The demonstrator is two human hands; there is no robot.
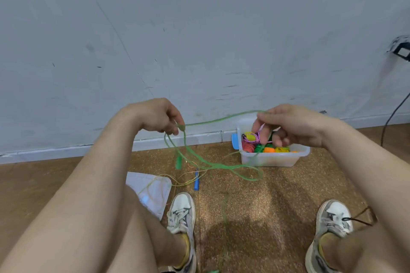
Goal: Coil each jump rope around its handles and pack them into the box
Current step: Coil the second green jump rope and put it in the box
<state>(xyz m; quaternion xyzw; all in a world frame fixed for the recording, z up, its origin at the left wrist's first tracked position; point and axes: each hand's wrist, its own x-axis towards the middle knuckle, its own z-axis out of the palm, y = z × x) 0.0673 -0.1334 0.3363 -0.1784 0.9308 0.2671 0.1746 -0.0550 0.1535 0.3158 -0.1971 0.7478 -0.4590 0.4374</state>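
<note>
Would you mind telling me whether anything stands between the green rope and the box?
Nothing visible does. The left hand and right hand hold the green rope, and the open box sits just beyond the right hand.

Scuffed grey wall [199, 29]; speckled brown floor [255, 206]; white sheet [137, 182] on floor; black cable [387, 124] at right.

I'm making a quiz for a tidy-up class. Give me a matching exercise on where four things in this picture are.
1 green rope
2 blue handle
3 clear box
4 black cable

A lies on the floor near a shoe
B runs down the wall at right
C held by left hand and right hand
D stands by the wall, coiled ropes inside

Pairs: 1-C, 2-A, 3-D, 4-B
</note>
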